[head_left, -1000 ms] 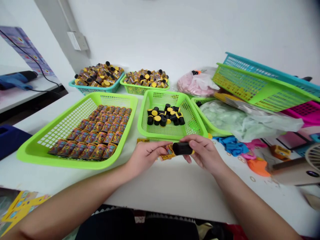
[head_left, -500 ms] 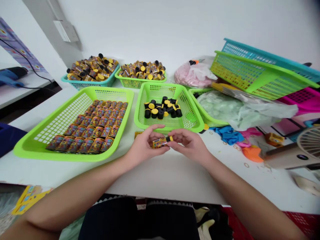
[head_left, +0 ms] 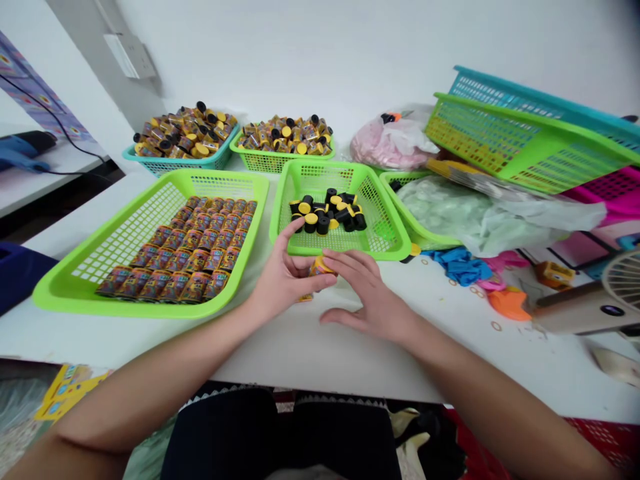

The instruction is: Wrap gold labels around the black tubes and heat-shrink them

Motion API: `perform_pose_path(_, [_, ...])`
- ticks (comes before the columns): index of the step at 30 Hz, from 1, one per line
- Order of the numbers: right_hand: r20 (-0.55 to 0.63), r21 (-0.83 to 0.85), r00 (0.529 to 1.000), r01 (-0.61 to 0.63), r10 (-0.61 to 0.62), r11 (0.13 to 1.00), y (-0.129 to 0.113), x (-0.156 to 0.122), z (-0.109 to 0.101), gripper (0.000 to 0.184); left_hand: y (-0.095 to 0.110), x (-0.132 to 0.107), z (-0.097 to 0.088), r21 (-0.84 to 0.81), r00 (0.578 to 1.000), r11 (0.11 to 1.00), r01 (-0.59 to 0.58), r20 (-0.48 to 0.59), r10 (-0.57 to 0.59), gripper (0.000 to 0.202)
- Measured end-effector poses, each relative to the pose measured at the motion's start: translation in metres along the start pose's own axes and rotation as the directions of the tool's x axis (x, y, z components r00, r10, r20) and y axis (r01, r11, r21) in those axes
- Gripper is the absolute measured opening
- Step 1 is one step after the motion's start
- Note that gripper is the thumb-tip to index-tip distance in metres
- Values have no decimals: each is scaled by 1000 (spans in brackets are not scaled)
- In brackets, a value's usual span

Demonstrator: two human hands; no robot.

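Between the thumb and fingers of my left hand (head_left: 280,277) is a small canister (head_left: 321,266) with a yellow and printed surface, partly covered by the fingers. My left index finger points up past it. My right hand (head_left: 365,293) has its thumb spread well away, and its fingertips reach over the canister, seeming to touch it. Just beyond both hands, a green basket (head_left: 345,252) holds loose black canisters (head_left: 323,224) with yellow lids. To the left, a larger green basket (head_left: 75,299) holds rows of canisters with colourful labels (head_left: 186,260).
At the back, a teal basket (head_left: 220,157) and a green basket (head_left: 270,163) are heaped with labelled canisters. Plastic bags (head_left: 450,207), stacked baskets (head_left: 520,143), blue scraps (head_left: 460,267) and a small fan (head_left: 585,303) crowd the right side. A switch box (head_left: 129,55) is on the wall.
Held sideways by both hands before, the canister is now turned, its black end no longer showing. My right thumb has come off it and the right fingers have straightened. Both hands remain close together.
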State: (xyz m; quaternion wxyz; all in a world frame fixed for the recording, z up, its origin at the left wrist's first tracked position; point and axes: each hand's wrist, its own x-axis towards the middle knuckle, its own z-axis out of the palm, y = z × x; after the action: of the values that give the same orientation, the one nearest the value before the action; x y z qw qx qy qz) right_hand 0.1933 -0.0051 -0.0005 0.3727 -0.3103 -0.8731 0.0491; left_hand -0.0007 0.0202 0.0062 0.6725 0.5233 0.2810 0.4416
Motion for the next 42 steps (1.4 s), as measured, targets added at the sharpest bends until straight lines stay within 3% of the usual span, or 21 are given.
perform_pose_path(3, [-133,-204,988,46,-74,978,-6,-1,7,66,-3,0,2,-62,998,998,-4,55,8,122])
perform_pose_path(5, [-161,-293,976,93,-145,951,-8,-2,9,64,-5,-2,4,-60,997,997,-39,69,43,115])
perform_pose_path(8, [-169,-404,963,128,-212,906,-11,-1,10,62,-3,-6,9,87,994,990,-112,22,110,95])
perform_pose_path(10, [-183,-438,958,120,-219,891,-16,0,8,61,5,-11,12,289,989,947,-138,-7,147,75])
perform_pose_path(12, [-192,-392,957,127,-216,911,-21,5,3,56,19,-21,12,547,981,821,-164,1,195,52])
perform_pose_path(15, [-180,-194,978,72,-107,978,-18,23,-8,47,49,-39,0,824,964,540,-169,25,265,24])
perform_pose_path(18, [-64,-92,990,-131,125,987,10,60,-11,33,84,-51,-31,907,963,413,-85,-31,267,22])
perform_pose_path(20, [147,-205,960,-205,237,957,40,91,-2,27,109,-48,-59,932,955,362,12,-118,273,29])
perform_pose_path(21, [259,-302,919,-215,297,929,54,106,5,32,121,-42,-74,946,942,316,71,-168,290,31])
perform_pose_path(23, [490,-449,763,-194,421,872,78,132,22,44,141,-24,-106,962,915,179,205,-254,315,29])
perform_pose_path(25, [565,-482,687,-175,457,859,91,149,34,41,154,-3,-138,929,889,51,366,-365,276,28])
perform_pose_path(27, [586,-465,681,-161,439,870,92,158,35,35,158,14,-165,871,860,-28,490,-477,182,39])
perform_pose_path(29, [581,-451,699,-151,418,880,88,159,24,36,154,26,-185,839,842,-75,539,-532,87,49])
perform_pose_path(32, [450,-355,799,-250,399,901,76,145,-3,39,138,33,-202,828,835,-124,547,-550,14,44])
perform_pose_path(34, [264,-172,892,-330,366,928,67,125,-19,37,128,34,-206,815,827,-174,552,-562,-6,41])
perform_pose_path(36, [27,19,954,-299,298,954,58,99,-31,35,122,36,-209,802,821,-231,551,-570,-20,38])
perform_pose_path(38, [-191,137,955,-204,228,969,50,70,-37,32,120,37,-210,796,822,-278,538,-569,-39,33])
perform_pose_path(42, [-459,214,863,-123,211,969,47,28,-38,36,126,33,-192,774,817,-340,534,-576,-27,35])
